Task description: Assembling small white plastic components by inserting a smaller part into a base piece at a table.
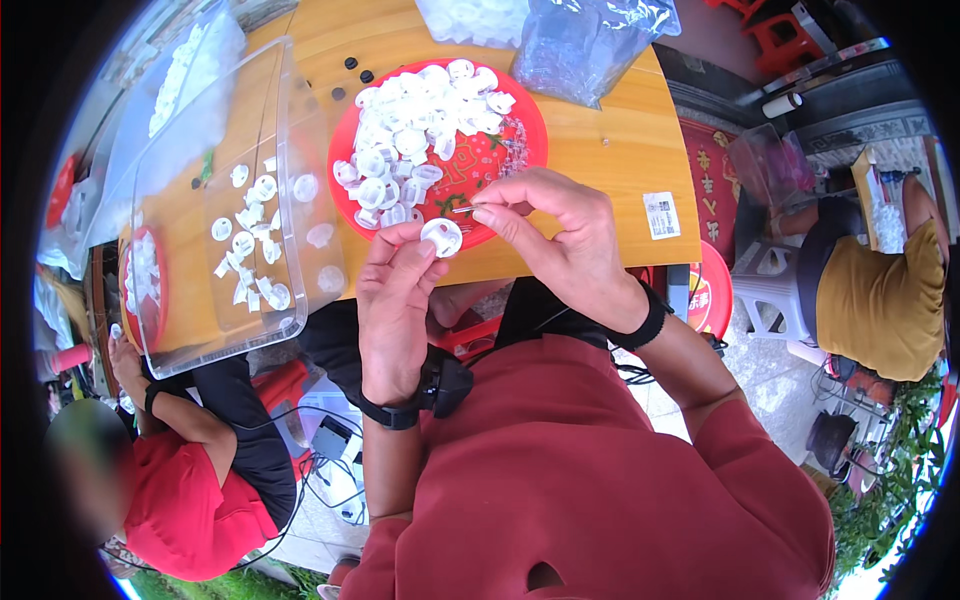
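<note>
Between the thumb and fingers of my left hand point(393, 290) is a round white plastic part point(441, 237) with small openings in its face. To its right, my right hand point(565, 235) pinches a thin, shiny metal pin point(463, 209) that points left toward the white part; the two appear apart. Both hands are over the near edge of a red round tray point(345, 190). A heap of similar white plastic parts point(410, 125) fills much of the tray. Small clear pieces point(514, 150) lie along its right side.
A clear plastic bin point(215, 345) with scattered white parts stands left on the wooden table point(620, 130). Black caps point(367, 76), a bluish plastic bag point(590, 45) and a printed label point(661, 215) lie around the tray. A person in red point(200, 490) sits left; another in mustard point(870, 300) sits right.
</note>
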A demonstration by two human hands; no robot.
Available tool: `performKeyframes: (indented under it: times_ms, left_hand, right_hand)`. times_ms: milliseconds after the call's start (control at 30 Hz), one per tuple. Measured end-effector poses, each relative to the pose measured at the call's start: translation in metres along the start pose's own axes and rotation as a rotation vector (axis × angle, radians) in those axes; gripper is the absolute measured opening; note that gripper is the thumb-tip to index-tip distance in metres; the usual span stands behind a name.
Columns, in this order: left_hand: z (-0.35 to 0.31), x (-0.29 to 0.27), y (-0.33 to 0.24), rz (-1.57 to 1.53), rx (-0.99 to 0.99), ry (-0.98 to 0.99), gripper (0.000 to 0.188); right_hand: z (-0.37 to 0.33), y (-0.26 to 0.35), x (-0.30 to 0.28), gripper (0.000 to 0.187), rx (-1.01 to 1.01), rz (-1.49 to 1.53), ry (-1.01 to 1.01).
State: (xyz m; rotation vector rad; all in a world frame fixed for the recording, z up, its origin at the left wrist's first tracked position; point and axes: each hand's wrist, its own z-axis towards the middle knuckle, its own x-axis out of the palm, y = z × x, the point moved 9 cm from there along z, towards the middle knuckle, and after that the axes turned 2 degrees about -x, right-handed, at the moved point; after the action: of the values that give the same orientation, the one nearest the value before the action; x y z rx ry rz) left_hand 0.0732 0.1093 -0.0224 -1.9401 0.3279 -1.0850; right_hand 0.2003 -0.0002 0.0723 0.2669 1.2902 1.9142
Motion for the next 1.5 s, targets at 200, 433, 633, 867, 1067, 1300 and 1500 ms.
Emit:
performKeyframes:
  times_ms: [200, 433, 633, 867, 1067, 1300, 1500]
  left_hand:
    - [-0.002, 0.005, -0.007, -0.044, 0.005, -0.075, 0.032]
    - [-0.004, 0.000, -0.005, 0.005, 0.029, -0.094, 0.030]
    - [-0.006, 0.013, -0.014, 0.030, 0.099, -0.066, 0.024]
    - [-0.005, 0.016, -0.015, 0.066, 0.118, -0.063, 0.022]
    - [-0.006, 0.017, -0.015, 0.092, 0.127, -0.050, 0.020]
    - [-0.007, 0.016, -0.018, 0.167, 0.186, -0.079, 0.021]
    - [-0.009, 0.016, -0.022, 0.232, 0.226, -0.113, 0.019]
  right_hand:
    - [-0.009, 0.009, 0.002, 0.009, -0.005, -0.133, 0.024]
    - [-0.021, 0.025, 0.009, 0.013, -0.245, -0.342, -0.060]
    - [-0.021, 0.030, 0.010, 0.014, -0.301, -0.437, -0.087]
    - [-0.020, 0.030, 0.012, 0.014, -0.327, -0.473, -0.100]
    - [-0.020, 0.032, 0.013, 0.015, -0.359, -0.508, -0.104]
    - [-0.020, 0.031, 0.013, 0.012, -0.343, -0.504, -0.112]
    - [-0.016, 0.026, 0.012, 0.016, -0.256, -0.488, -0.077]
